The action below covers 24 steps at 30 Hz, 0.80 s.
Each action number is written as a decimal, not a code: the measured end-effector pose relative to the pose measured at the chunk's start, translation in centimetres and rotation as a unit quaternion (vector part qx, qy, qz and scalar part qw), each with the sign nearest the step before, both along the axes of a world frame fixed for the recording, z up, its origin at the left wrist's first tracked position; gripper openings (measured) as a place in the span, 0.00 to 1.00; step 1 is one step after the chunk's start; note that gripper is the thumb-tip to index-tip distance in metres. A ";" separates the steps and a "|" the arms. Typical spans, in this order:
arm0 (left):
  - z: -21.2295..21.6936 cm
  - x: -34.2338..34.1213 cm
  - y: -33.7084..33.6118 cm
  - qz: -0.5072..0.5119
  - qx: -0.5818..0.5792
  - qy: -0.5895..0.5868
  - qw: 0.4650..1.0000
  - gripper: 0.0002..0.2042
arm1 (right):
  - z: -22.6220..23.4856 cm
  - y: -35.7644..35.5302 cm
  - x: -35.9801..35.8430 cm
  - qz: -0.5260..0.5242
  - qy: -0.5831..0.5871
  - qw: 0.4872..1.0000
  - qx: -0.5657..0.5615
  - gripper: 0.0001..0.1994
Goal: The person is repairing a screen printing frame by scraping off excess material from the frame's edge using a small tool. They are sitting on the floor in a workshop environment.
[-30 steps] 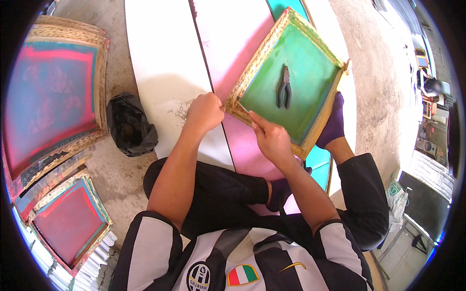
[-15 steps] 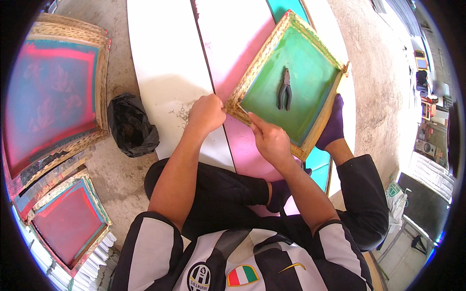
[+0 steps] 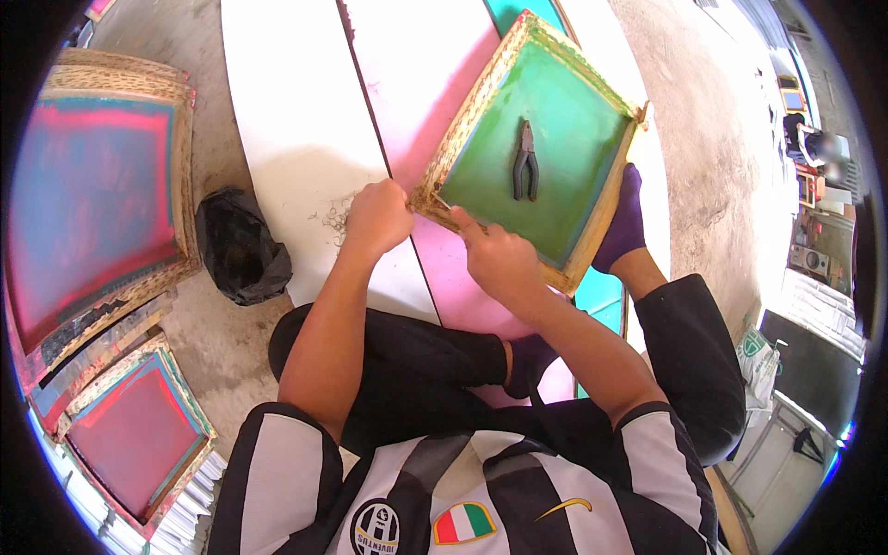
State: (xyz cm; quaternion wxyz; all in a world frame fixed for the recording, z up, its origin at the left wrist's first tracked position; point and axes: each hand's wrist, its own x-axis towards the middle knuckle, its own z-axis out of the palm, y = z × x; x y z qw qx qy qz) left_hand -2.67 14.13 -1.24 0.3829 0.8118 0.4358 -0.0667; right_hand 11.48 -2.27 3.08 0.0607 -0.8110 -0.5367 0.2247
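Observation:
A wooden screen-printing frame (image 3: 606, 250) with green mesh (image 3: 578, 153) lies tilted across the boards before me. Black-handled pliers (image 3: 525, 171) rest on the mesh. My left hand (image 3: 379, 220) is closed in a fist beside the frame's near left corner; whatever its fingers hold is hidden. At that same corner, my right hand (image 3: 499, 264) is closed with its index finger stretched along a thin, pale tool (image 3: 446, 201), whose kind I cannot make out. Small curled scraps (image 3: 337, 220) lie on the white board just left of my left hand.
A black plastic bag (image 3: 240, 248) sits on the floor to the left. Beyond it lean a large pink-and-blue screen frame (image 3: 190, 176) and a smaller red one (image 3: 139, 425). My purple-socked foot (image 3: 622, 217) touches the green frame's right side. Another person (image 3: 809, 139) is far right.
The whole view has shifted, so the scene sits slightly further left. Both hands stay at the frame's corner, and the pliers lie where they were on the mesh.

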 end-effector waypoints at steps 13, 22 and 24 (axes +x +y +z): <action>0.5 -0.1 0.2 0.004 -0.027 -0.015 1.000 0.07 | -2.3 -0.7 1.6 -0.184 0.295 0.937 -0.016 0.20; 1.1 0.2 0.4 0.003 -0.036 0.006 0.999 0.10 | -1.2 -1.4 1.4 -0.110 0.168 0.971 0.127 0.16; 1.4 0.4 0.4 0.001 -0.034 0.019 0.999 0.10 | -0.7 -1.3 1.2 -0.119 0.155 0.974 0.114 0.15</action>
